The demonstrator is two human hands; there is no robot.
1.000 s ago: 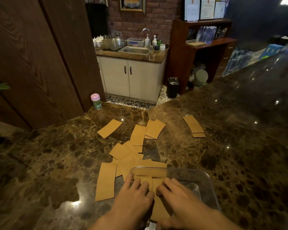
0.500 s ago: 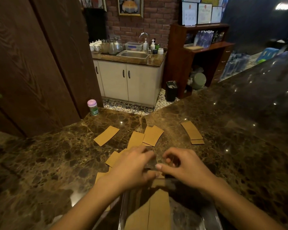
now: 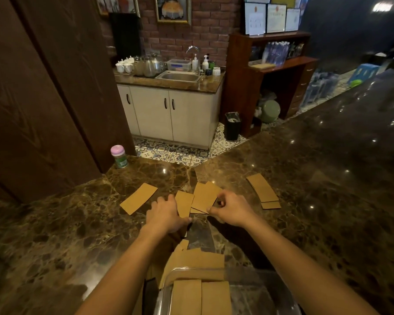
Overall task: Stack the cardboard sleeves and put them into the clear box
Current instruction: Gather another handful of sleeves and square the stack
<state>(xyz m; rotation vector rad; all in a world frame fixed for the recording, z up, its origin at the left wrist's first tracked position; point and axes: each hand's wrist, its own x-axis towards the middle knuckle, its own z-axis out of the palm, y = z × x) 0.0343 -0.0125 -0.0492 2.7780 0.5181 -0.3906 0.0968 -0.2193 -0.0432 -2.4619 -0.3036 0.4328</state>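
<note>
Two sleeves (image 3: 200, 296) boxed — five scattered.

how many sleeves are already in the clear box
2 show: one on the left and one beside it on the right, lying flat in the clear box. More may lie beneath them.

The counter (image 3: 305, 201) is brown marble, polished to a high gloss with bright points of light on it. The sleeves (image 3: 205, 196) are matt tan cardboard, flat and smooth. The box (image 3: 259, 289) at six o'clock is clear, shiny plastic. At nine o'clock the wall panel (image 3: 43, 98) shows dark grained wood. At twelve o'clock, the sink (image 3: 180, 76) is dull steel before rough red brick (image 3: 205, 30).
</note>
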